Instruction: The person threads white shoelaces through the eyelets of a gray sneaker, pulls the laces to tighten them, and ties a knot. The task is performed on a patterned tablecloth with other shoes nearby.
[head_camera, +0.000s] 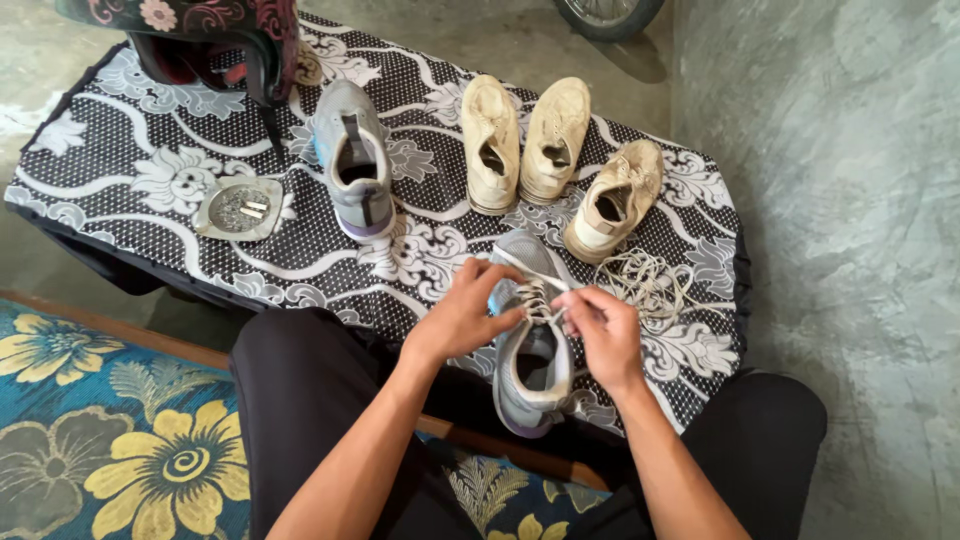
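Observation:
A grey sneaker (533, 375) lies at the near edge of a low table, toe pointing away from me. My left hand (462, 312) rests on its left side, fingers curled at the white lace (538, 301) across the eyelets. On the shoe's right side, my right hand (606, 335) pinches the same lace between thumb and fingers. Both hands meet over the tongue.
The table's black-and-white floral cloth (160, 170) also carries a second grey sneaker (353, 160), a cream pair (523, 140), a third cream shoe (614, 200), a loose pile of laces (648, 285), a metal ashtray (239, 208) and a dark helmet (200, 40). Grey wall at right, floral mat (110, 440) below.

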